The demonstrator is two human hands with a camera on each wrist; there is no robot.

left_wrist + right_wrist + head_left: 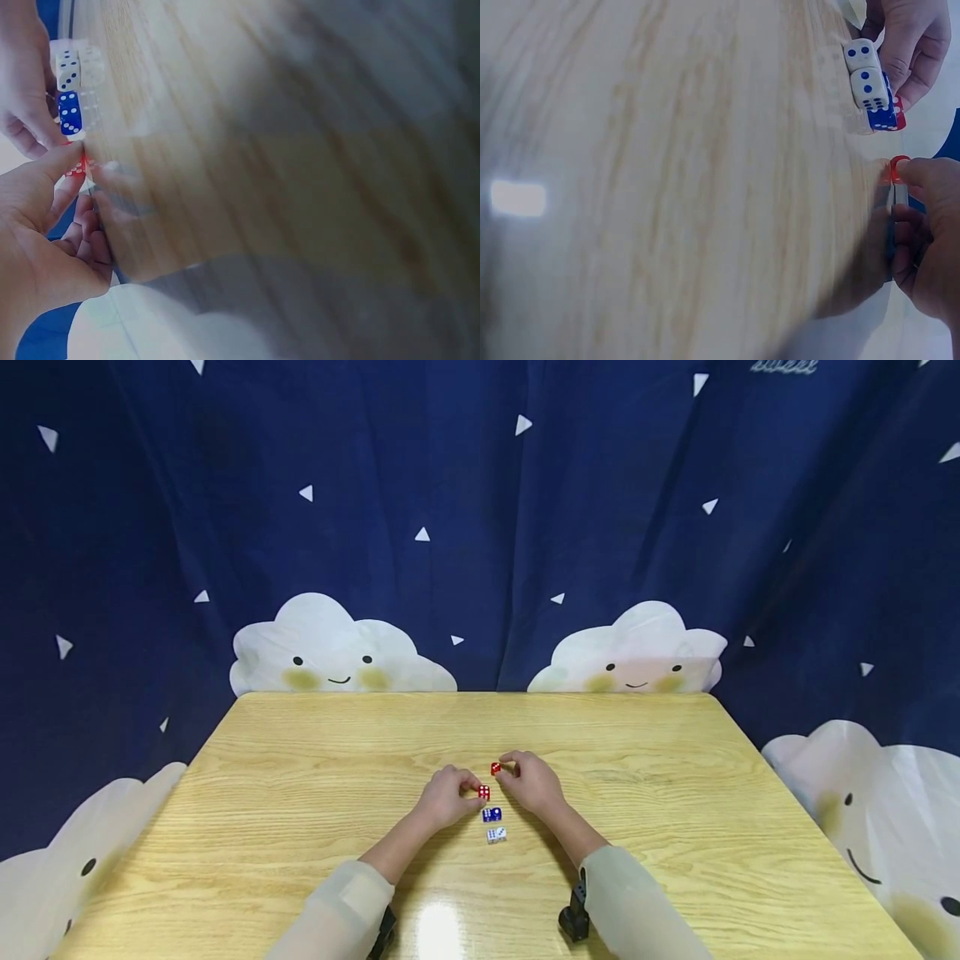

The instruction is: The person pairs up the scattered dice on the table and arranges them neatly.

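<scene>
My left hand [446,797] pinches a red die [483,792] between thumb and finger, down at the table. In the left wrist view the thumb partly covers that red die [76,168]. Slightly farther back and to the right, my right hand [531,781] holds a second red die [496,768] at its fingertips; the right wrist view shows the thumb against this red die [898,169]. Directly in front of the left hand's die sits a pair of blue dice [492,814] side by side. Nearer still, two white dice [497,835] stand touching each other.
A light wooden table [300,760] carries all the dice. Behind and around it hangs a dark blue curtain [465,485] with white triangles and smiling clouds. Black devices [574,917] are strapped at both wrists.
</scene>
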